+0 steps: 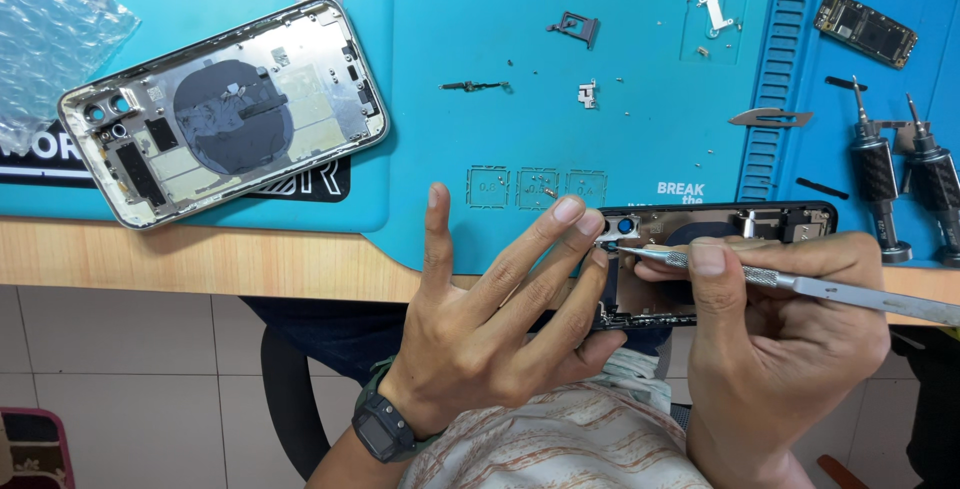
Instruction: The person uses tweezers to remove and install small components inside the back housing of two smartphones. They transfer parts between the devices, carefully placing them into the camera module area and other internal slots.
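Observation:
My left hand [500, 299] grips the left end of a black phone housing [760, 221], fingers spread over its corner near a blue-ringed camera part [626, 226]. My right hand [780, 329] holds metal tweezers [800, 284] like a pen, with the tip touching a small silver part [608, 242] at that corner. The housing lies at the edge of the blue work mat [560, 149], partly over my lap.
A silver phone housing [225, 109], opened and face up, lies at the left of the mat. Small brackets, a SIM tray [575, 27], screws and a circuit board [865, 29] are scattered on it. Two black screwdrivers [905, 179] stand at the right. A bubble-wrap bag [50, 29] sits far left.

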